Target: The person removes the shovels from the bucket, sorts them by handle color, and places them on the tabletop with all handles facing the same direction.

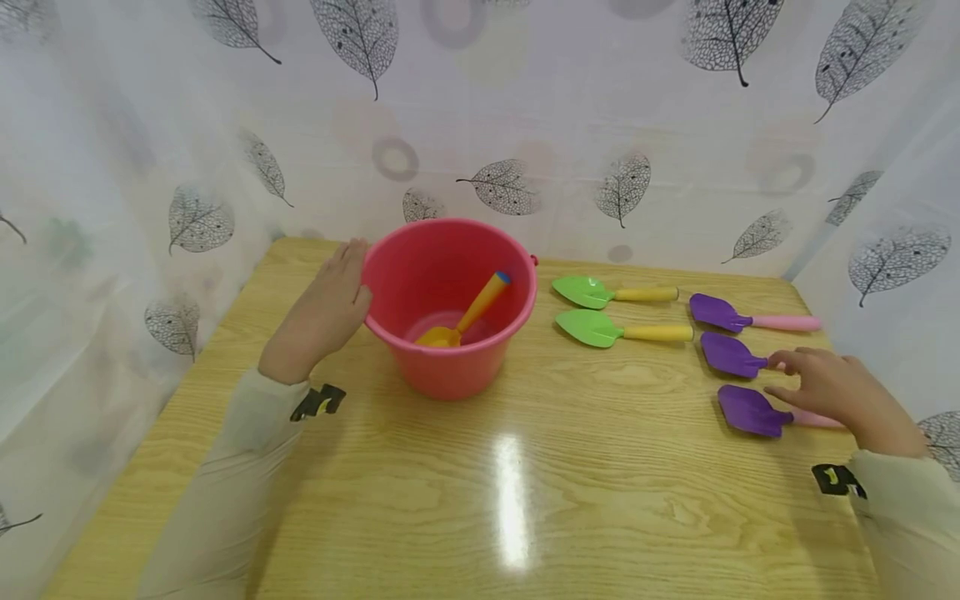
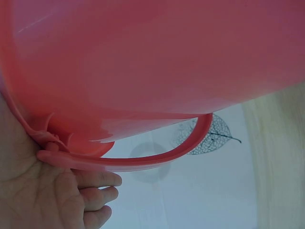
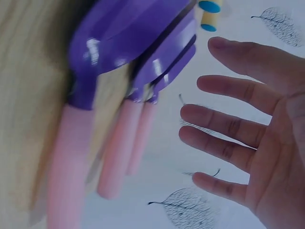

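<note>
A red bucket (image 1: pixel 450 371) stands on the table, and a yellow-orange toy shovel (image 1: pixel 482 304) leans inside it. My left hand (image 1: pixel 322 307) rests against the left side of the bucket's rim with its fingers extended. In the left wrist view the red bucket handle (image 2: pixel 143 163) hangs down beside the fingers. Three toy shovels with purple blades and pink handles lie at the right: a far one (image 1: pixel 716 312), a middle one (image 1: pixel 731 356) and a near one (image 1: pixel 752 412). Over the middle and near shovels hovers my right hand (image 1: pixel 836 390), fingers spread and holding nothing.
Two green trowels with yellow handles, one behind (image 1: pixel 585 292) and one in front (image 1: pixel 588 327), lie between the bucket and the purple shovels. A leaf-patterned curtain (image 1: pixel 487 108) closes off the back and sides of the wooden table (image 1: pixel 405 500).
</note>
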`<state>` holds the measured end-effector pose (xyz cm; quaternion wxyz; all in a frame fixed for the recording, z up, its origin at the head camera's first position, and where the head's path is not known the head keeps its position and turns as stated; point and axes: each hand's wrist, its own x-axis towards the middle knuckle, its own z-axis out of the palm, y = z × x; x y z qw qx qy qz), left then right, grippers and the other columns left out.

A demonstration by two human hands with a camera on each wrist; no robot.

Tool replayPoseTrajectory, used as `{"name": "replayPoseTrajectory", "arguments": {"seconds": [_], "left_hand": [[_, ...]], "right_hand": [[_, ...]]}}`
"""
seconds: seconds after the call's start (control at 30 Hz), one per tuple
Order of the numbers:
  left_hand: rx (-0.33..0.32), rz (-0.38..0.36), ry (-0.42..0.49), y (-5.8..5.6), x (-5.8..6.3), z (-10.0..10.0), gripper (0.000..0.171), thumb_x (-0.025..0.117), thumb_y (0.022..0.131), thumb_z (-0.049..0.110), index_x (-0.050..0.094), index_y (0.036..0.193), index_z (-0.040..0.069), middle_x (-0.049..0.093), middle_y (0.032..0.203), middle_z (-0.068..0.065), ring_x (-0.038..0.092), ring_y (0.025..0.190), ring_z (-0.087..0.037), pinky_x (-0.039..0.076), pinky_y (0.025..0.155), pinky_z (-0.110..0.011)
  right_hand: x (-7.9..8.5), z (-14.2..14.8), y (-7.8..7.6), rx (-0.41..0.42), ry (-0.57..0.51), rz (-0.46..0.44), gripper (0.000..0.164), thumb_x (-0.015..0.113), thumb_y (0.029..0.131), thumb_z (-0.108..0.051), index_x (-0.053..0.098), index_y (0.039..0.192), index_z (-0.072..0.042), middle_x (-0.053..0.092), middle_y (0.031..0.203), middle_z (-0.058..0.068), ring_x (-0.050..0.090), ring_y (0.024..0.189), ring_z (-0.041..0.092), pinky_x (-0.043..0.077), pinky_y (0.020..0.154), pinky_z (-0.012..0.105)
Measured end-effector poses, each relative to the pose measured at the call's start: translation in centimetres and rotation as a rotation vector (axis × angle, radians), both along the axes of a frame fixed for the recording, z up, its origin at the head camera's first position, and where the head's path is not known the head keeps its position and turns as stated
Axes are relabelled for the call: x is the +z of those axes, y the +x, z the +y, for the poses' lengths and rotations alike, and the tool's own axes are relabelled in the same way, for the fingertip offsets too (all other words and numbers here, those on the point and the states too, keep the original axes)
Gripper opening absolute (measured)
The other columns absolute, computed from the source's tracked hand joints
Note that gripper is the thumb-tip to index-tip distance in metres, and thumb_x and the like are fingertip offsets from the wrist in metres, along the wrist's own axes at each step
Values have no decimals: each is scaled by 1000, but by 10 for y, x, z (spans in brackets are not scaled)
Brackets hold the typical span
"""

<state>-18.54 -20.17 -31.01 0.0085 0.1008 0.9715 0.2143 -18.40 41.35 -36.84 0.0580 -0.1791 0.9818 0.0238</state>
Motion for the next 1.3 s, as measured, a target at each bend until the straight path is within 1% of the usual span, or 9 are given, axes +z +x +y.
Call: {"name": "replayPoseTrajectory", "arguments": {"seconds": [0.13, 0.33, 0.5, 0.73, 0.87, 0.97, 1.07, 1.17, 1.3], "left_hand": [[-1, 5, -3, 0, 0, 0, 62, 28, 96, 18, 4, 150, -1, 5, 158, -19, 1, 147, -33, 7, 119, -50], [-4, 12, -2, 0, 0, 0, 61, 28, 96, 18, 5, 150, -1, 6, 158, -18, 1, 147, -33, 7, 119, -50], [-4, 13, -7, 0, -1, 0, 61, 28, 96, 18, 5, 150, 0, 6, 158, -17, 1, 147, -33, 7, 120, -50], [-11, 15, -8, 0, 0, 0, 62, 27, 96, 18, 4, 150, -1, 6, 158, -18, 1, 147, -33, 8, 120, -50], [-13, 15, -12, 0, -1, 0, 62, 27, 97, 19, 4, 150, -1, 5, 158, -18, 1, 147, -33, 7, 120, -50], [-12, 14, -12, 0, -1, 0, 61, 27, 97, 19, 4, 150, -1, 5, 158, -18, 0, 147, -33, 7, 119, -51], [-10, 13, -12, 0, -1, 0, 61, 27, 97, 19, 4, 150, -1, 5, 158, -18, 0, 147, -33, 7, 119, -51], [-9, 14, -14, -1, -2, -1, 61, 26, 97, 19, 4, 150, 0, 5, 158, -18, 0, 147, -33, 7, 120, -50], [-8, 15, -8, -1, -2, -1, 61, 27, 97, 19, 4, 151, 1, 5, 158, -18, 0, 147, -33, 7, 119, -51]], "right_hand": [[10, -12, -4, 23, 1, -5, 33, 73, 77, -26, 65, 99, -3, 67, 83, 12, 62, 72, 26, 47, 54, 45], [24, -31, -9, 85, -11, 52, 36, 76, 74, -25, 66, 99, -1, 68, 83, 10, 63, 70, 23, 46, 52, 37], [37, -48, -13, 122, 23, 80, 36, 75, 75, -25, 66, 102, -2, 67, 85, 11, 63, 71, 26, 49, 56, 42], [54, -76, -16, 155, 48, 93, 34, 72, 79, -27, 68, 103, -3, 64, 83, 8, 57, 67, 20, 48, 63, 45], [62, -90, -18, 210, 61, 158, 30, 73, 77, -29, 69, 96, -6, 60, 75, 4, 54, 65, 19, 46, 68, 47], [66, -100, -22, 283, 69, 237, 25, 74, 75, -29, 68, 89, -9, 55, 69, 1, 50, 60, 16, 43, 59, 42], [72, -111, -26, 315, 71, 265, 19, 73, 76, -27, 66, 87, -13, 56, 71, 0, 51, 62, 17, 43, 54, 41], [81, -125, -27, 299, 79, 224, 24, 70, 79, -28, 68, 97, -12, 63, 82, 4, 60, 74, 24, 48, 66, 49], [93, -145, -27, 290, 85, 175, 34, 69, 81, -29, 66, 107, -6, 66, 97, 11, 62, 90, 32, 46, 80, 55]]}}
